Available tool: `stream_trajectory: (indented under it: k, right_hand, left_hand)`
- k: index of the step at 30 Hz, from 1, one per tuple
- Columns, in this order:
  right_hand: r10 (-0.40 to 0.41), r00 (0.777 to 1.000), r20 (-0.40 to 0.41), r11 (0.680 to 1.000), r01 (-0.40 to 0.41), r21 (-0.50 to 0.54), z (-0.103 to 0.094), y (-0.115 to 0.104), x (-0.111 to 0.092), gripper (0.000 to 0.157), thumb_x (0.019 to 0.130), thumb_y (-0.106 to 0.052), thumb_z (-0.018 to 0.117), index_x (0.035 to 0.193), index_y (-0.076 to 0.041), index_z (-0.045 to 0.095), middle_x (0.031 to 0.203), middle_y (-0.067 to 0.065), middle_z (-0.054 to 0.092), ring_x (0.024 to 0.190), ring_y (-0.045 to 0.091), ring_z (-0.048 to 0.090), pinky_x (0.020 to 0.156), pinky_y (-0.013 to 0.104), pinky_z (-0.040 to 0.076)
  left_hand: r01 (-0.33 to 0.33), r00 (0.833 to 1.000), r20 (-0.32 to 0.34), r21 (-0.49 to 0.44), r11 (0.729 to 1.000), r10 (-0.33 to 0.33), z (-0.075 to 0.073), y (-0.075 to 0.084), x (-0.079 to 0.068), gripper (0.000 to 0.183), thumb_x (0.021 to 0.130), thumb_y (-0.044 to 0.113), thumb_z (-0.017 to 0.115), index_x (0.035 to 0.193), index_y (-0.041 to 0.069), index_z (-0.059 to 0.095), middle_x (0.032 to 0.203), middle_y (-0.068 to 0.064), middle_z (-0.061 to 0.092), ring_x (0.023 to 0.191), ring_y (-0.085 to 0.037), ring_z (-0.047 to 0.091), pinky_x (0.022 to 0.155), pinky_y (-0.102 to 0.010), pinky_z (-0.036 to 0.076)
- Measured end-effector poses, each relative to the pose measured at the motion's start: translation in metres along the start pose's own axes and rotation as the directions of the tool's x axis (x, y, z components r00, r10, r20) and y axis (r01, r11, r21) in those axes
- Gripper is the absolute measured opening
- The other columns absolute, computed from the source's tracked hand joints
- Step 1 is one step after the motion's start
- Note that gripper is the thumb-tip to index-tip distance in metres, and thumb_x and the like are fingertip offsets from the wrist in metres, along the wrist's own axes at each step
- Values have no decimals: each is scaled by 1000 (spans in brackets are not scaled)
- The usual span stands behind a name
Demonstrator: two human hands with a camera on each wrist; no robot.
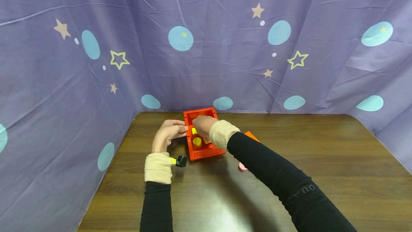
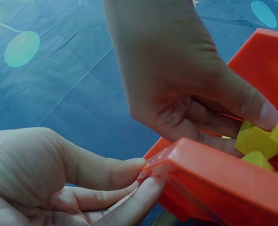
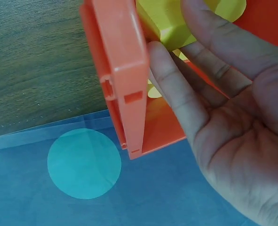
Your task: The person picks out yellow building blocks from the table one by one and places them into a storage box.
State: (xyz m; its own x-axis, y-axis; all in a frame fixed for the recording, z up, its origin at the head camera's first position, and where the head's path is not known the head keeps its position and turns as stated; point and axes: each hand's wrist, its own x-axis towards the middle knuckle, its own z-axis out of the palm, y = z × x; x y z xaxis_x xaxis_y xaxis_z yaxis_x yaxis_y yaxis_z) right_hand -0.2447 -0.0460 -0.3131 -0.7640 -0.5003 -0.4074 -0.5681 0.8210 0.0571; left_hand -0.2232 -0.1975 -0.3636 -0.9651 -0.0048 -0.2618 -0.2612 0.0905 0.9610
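Observation:
A red plastic box (image 1: pixel 208 155), open at the top, stands near the back of the table with several yellow blocks in it. My left hand (image 1: pixel 168 131) pinches the box's left rim (image 2: pixel 214 169) between thumb and fingers. Inside the box, my right hand (image 1: pixel 204 125) pinches a yellow angular block (image 2: pixel 261 139) with its thumb on top and fingers beneath. In the right wrist view, that hand (image 3: pixel 233 89) is close by the box wall (image 3: pixel 124 56). A yellow cylinder (image 1: pixel 197 143) stands in the box's near part. The right hand hides some of the contents.
An orange flat piece (image 1: pixel 251 136) lies right of the box, partly behind the right forearm. A pink round piece (image 1: pixel 243 167) sits nearer, beside the dark sleeve. A purple curtain (image 1: pixel 206 63) hangs along the back and left edges of the wooden table (image 1: pixel 322 146).

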Motion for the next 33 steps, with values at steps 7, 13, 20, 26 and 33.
stream_trajectory:
  k: [7,13,20,26,33]
  right_hand:
    - [-7,1000,-10,1000,7,-3,2,2,-2,24,84,0,79,105,-8,71,106,5,74,87,16,64,83,28,61]
    - [5,1000,-25,1000,-4,10,4,1,-3,23,87,-1,76,108,-9,69,109,5,74,90,17,64,86,30,61]
    - [7,1000,-30,1000,-7,10,4,-1,-3,21,88,-4,76,108,-9,70,101,4,72,82,17,59,81,28,61]
    - [1,1000,-29,1000,-1,11,5,-3,-1,25,91,-2,73,114,-8,67,107,5,71,87,17,58,87,29,59]
    - [-1,998,-55,999,4,45,8,-4,-3,18,98,-5,63,115,-8,65,105,5,69,89,18,58,89,30,57]
  left_hand:
    - [5,1000,-3,11,1000,-5,0,1,-2,40,95,-6,61,132,-18,52,89,-2,64,70,-2,64,73,-19,64]
    - [5,1000,-3,7,1000,-5,1,1,-1,39,95,-6,61,131,-18,51,86,-1,63,69,-3,64,75,-20,64]
    - [1,1000,-10,14,1000,-1,0,3,-2,38,95,-6,60,130,-17,52,88,-2,63,71,-3,63,73,-19,64]
    - [5,1000,-5,17,1000,-5,-1,4,-4,38,94,-5,61,130,-16,53,87,-1,63,70,-3,64,74,-20,64]
    - [9,1000,-4,12,1000,-9,-1,2,-3,37,94,-6,61,129,-16,54,85,0,64,70,-3,65,74,-21,64]
